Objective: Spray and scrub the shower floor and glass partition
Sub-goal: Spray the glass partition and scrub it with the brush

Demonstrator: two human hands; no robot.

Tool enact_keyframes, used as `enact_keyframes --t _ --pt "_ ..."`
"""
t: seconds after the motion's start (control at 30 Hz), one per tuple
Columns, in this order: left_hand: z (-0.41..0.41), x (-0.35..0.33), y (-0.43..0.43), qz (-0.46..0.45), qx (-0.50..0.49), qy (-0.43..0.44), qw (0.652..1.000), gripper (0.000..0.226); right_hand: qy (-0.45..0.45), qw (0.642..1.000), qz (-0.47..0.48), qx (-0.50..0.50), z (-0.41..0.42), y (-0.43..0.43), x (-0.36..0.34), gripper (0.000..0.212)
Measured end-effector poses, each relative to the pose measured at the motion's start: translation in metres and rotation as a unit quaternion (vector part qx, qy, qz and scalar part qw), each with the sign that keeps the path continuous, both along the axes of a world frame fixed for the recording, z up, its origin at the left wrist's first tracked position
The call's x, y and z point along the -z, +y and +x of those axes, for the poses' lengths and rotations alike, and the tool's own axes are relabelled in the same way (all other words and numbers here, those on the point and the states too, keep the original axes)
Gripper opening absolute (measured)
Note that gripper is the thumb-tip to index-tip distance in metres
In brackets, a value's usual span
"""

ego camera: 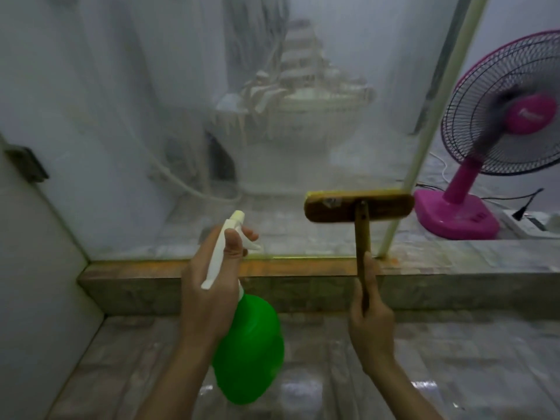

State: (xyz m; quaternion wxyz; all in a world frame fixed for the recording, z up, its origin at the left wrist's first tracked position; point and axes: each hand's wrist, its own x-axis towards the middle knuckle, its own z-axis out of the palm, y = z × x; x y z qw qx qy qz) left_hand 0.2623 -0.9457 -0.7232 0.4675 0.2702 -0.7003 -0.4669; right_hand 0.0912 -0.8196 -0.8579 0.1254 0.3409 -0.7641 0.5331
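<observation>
My left hand (pixel 212 277) grips the spray bottle (pixel 250 347) aimed at the glass partition (pixel 136 131), my right hand (pixel 371 325) grips the brush (pixel 359 206) low near its right edge, so I'd mist first, then scrub in flat overlapping strokes.
</observation>
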Motion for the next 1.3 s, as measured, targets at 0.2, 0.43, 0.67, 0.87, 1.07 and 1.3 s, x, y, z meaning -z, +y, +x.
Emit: enact_keyframes --t 0.2,0.43,0.67,0.87,1.07,1.3 --pt "-0.011 0.005 -0.005 -0.023 -0.010 0.031 0.999 0.051 0.092 0.992 -0.082 0.012 -0.028 -0.047 -0.069 0.053" --pt "-0.018 0.008 -0.001 0.006 -0.013 0.053 0.998 0.061 -0.014 0.996 0.083 -0.038 0.011 0.012 0.039 0.067" --pt "-0.004 0.015 -0.007 -0.038 -0.026 0.018 0.999 0.046 0.117 0.992 -0.041 -0.013 -0.017 -0.044 -0.061 0.051" --pt "0.016 0.018 -0.022 0.045 -0.077 0.064 0.994 0.060 0.074 0.993 0.065 -0.058 0.004 -0.009 0.011 0.061" --pt "0.028 0.006 -0.027 0.020 -0.071 0.076 0.994 0.044 0.171 0.983 0.045 -0.047 0.018 -0.064 -0.063 0.055" --pt "0.048 -0.005 -0.034 0.032 -0.115 0.090 0.989 0.055 0.214 0.968 0.121 -0.055 0.026 -0.083 -0.084 0.060"
